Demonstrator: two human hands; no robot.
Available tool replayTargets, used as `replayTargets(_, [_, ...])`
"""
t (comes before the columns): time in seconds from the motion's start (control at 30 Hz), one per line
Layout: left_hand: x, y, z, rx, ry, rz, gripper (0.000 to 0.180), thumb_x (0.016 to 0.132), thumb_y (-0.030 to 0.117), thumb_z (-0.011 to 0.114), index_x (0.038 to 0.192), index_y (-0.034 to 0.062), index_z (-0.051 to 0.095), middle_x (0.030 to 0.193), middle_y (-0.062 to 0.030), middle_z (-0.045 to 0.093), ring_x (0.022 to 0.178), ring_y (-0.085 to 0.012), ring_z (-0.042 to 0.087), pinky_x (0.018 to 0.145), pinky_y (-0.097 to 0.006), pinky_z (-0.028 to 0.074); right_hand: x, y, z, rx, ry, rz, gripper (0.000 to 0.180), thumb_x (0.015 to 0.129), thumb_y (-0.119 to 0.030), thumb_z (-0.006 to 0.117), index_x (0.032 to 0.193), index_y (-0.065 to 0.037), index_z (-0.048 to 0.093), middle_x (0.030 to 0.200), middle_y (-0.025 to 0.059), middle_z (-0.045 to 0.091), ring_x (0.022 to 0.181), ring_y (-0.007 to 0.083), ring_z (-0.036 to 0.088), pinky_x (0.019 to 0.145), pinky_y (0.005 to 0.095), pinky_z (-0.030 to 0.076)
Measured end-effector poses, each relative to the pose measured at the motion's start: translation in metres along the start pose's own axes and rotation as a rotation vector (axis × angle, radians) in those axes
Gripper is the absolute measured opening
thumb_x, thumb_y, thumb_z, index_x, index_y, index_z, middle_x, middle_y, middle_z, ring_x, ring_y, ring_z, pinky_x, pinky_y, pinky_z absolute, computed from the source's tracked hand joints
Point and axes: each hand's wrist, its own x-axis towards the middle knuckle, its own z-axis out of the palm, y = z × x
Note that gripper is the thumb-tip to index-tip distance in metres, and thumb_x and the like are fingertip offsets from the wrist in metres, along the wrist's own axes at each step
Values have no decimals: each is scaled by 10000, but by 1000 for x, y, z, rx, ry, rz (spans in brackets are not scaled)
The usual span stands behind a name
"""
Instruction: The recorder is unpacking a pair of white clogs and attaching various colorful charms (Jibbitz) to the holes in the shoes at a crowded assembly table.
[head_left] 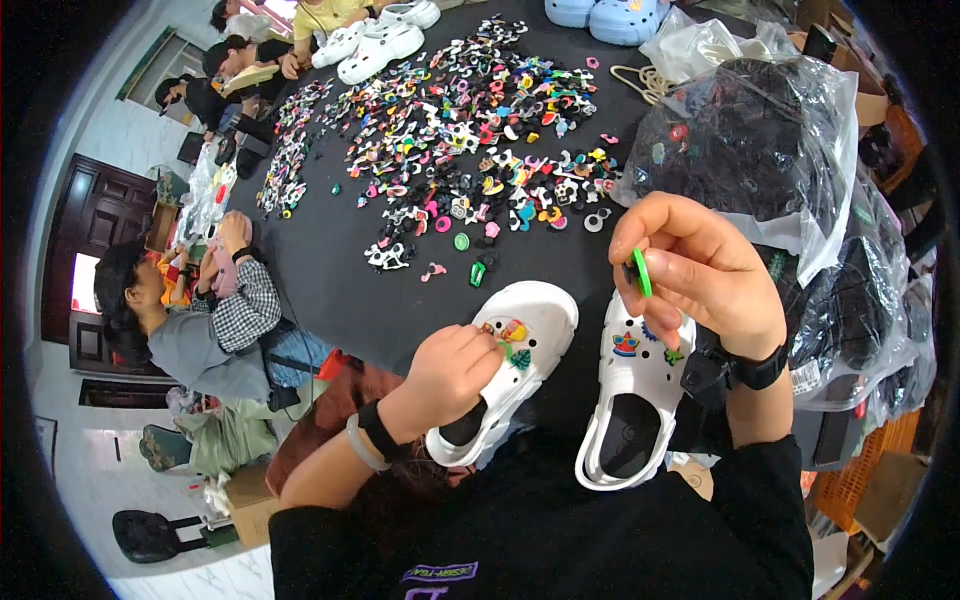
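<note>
Two white clogs lie side by side in front of me, toes pointing away. My left hand (450, 372) is closed at the upper of the left clog (545, 305); its fingertips are partly hidden. Beside those fingers, a yellow and red shoe charm (514, 330) and a dark green leaf charm (521, 359) sit on that upper. My right hand (715, 280), raised over the toe of the right clog (652, 378), pinches a bright green shoe charm (642, 272) seen edge-on. A watermelon-like charm with sunglasses (625, 345) and a small green charm (673, 356) decorate the right clog.
A wide pile of colourful shoe charms (470, 130) covers the far part of the black table (370, 280). Clear bags with dark contents (745, 140) crowd the right side. More white clogs (380, 50) and blue clogs (622, 22) stand at the back. Co-workers (205, 310) sit along the left.
</note>
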Motion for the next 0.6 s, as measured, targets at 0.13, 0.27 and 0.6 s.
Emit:
replayTargets(0.13, [-1,11,-3,8,119,-80,279,619,2,617,898,-7,606,926,-122,606,839,-298,604,733,-384,486,-5,-4,1,-38,19,-36,216,993,-87,449,1141,37,545,803,72,616,521,57,505,492,206,446])
replayTargets(0.27, [-5,3,-1,-30,186,-115,331,586,-40,619,915,-13,602,920,-133,610,832,-318,606,730,-393,491,-5,-4,-3,-35,33,-63,216,990,-88,455,1139,44,541,813,80,620,523,59,508,492,207,450])
replayTargets(0.6, [2,-2,-8,1,175,-264,385,537,7,650,919,18,608,876,-105,608,829,-295,587,723,-388,456,-7,-6,-9,10,49,-112,232,989,-99,459,1151,50,531,826,118,622,539,62,500,479,213,457])
